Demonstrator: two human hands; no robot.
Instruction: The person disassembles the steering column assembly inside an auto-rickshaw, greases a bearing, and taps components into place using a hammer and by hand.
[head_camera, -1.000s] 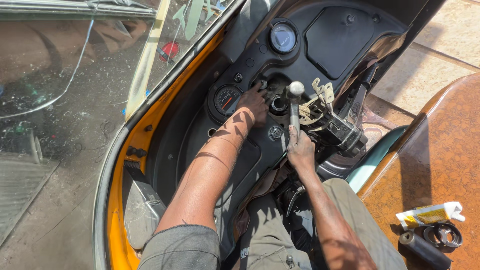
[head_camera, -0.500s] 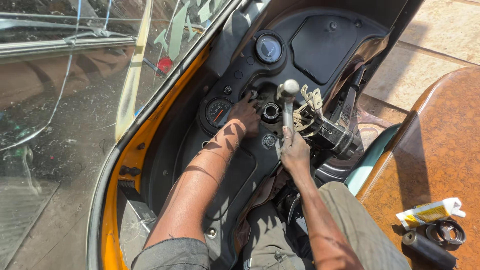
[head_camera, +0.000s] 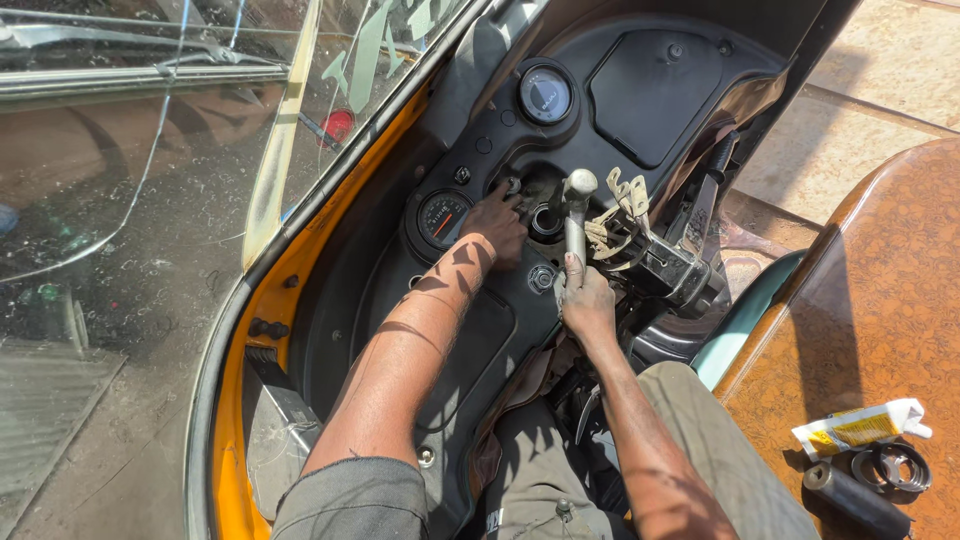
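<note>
Left hand (head_camera: 497, 222) fingertips hidden (inside dashboard hole (head_camera: 545, 200)).

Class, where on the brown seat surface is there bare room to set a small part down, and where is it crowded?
The brown seat is bare above the yellow tube. Its lower corner is crowded: tube, rings, black cylinder. The dashboard opening is filled by both hands.

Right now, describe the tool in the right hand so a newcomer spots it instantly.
Start at the black dashboard behind the windscreen, then drop to the dark round opening at its middle. Just right of it stands the hammer, gripped low on its handle by the right hand. Its pale metal head sets it apart from the round gauges.
</note>
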